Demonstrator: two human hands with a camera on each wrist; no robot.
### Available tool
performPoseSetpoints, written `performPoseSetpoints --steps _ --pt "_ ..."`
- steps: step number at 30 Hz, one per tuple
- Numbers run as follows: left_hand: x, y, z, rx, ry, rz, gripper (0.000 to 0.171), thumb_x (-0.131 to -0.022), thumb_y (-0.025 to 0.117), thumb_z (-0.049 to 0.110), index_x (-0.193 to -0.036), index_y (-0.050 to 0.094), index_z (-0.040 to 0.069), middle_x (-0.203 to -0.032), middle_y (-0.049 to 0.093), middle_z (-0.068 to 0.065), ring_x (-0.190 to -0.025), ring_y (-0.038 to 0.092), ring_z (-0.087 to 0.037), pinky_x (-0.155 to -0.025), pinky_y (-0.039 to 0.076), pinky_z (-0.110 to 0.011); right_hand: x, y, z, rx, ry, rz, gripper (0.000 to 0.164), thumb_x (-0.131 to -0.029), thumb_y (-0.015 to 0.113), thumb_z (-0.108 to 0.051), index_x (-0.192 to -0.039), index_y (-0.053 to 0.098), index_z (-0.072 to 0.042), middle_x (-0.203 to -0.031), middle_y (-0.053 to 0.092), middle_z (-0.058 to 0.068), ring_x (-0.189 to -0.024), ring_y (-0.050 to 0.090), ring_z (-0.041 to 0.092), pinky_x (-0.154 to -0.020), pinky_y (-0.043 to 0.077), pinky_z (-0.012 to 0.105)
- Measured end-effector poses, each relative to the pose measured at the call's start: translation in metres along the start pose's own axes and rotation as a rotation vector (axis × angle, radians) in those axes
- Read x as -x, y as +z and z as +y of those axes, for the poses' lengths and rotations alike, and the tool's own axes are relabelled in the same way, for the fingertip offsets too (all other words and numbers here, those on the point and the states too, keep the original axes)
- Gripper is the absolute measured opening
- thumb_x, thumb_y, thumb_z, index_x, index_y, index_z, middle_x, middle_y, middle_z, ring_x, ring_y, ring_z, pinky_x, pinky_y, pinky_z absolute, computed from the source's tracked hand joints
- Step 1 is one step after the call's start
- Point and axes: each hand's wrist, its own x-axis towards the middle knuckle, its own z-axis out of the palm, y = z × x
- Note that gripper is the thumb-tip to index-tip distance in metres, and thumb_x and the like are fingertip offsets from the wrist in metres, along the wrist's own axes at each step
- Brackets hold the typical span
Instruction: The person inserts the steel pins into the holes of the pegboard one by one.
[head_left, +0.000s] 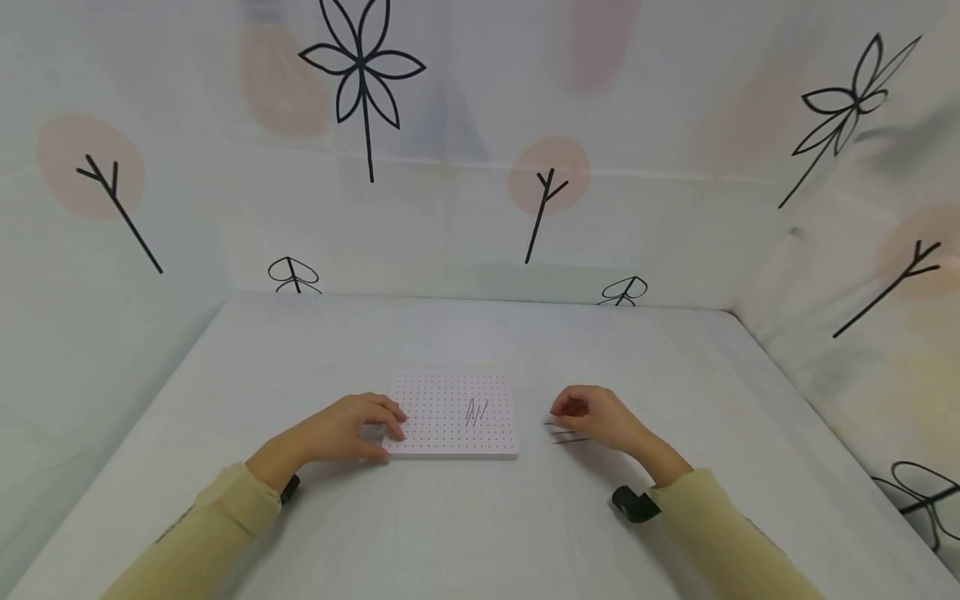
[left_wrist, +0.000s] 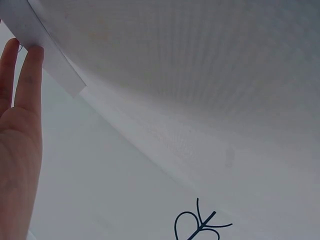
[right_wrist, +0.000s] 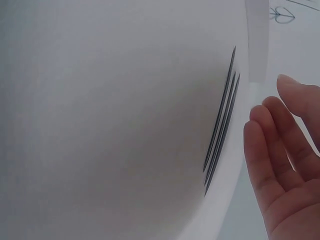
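Observation:
A white board (head_left: 438, 417) dotted with rows of small holes lies on the table, and several thin dark needles (head_left: 477, 415) stand tilted in its right half. My left hand (head_left: 348, 429) rests against the board's left side, fingertips over its top and thumb by the front corner. Right of the board, my right hand (head_left: 603, 418) hovers over three dark needles (head_left: 572, 441) lying on the cloth. In the right wrist view these needles (right_wrist: 219, 110) lie side by side, pointed at both ends. The right fingers (right_wrist: 257, 150) are loosely bent beside them, with nothing visible between them.
A white cloth covers the table (head_left: 480, 525). Pale walls (head_left: 450, 225) with printed flowers and twigs enclose its back and sides. A dark wrist device (head_left: 634, 505) shows under the right sleeve (head_left: 723, 533).

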Motion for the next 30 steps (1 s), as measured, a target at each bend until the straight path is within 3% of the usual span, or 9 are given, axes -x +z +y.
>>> performPoseSetpoints --steps 9,17,30 --pt "0.000 0.000 0.003 -0.018 0.010 -0.001 0.022 -0.073 0.079 0.011 -0.092 0.070 0.019 -0.114 0.060 0.001 -0.112 0.051 -0.023 -0.096 0.041 -0.043 0.002 -0.005 0.012 0.062 0.010 -0.032 0.010 -0.081 0.070 -0.003 -0.088 0.065 -0.007 -0.087 0.062 -0.002 -0.080 0.057 0.015 -0.070 0.050 0.027" --pt "-0.001 0.000 0.002 -0.027 0.000 -0.005 0.021 -0.074 0.079 0.013 -0.092 0.070 0.019 -0.114 0.060 0.002 -0.112 0.051 -0.023 -0.096 0.041 -0.043 0.001 -0.006 0.014 0.091 0.022 -0.069 0.010 -0.081 0.069 -0.002 -0.089 0.065 -0.006 -0.089 0.062 -0.001 -0.083 0.057 0.016 -0.075 0.049 0.030" --pt "-0.001 -0.001 0.004 -0.033 -0.014 -0.014 0.022 -0.074 0.079 0.012 -0.092 0.070 0.020 -0.115 0.059 0.002 -0.113 0.051 -0.023 -0.097 0.040 -0.044 -0.007 -0.004 0.016 0.048 0.070 -0.178 0.006 -0.084 0.068 -0.007 -0.088 0.064 -0.005 -0.083 0.059 -0.002 -0.076 0.048 0.015 -0.068 0.043 0.028"
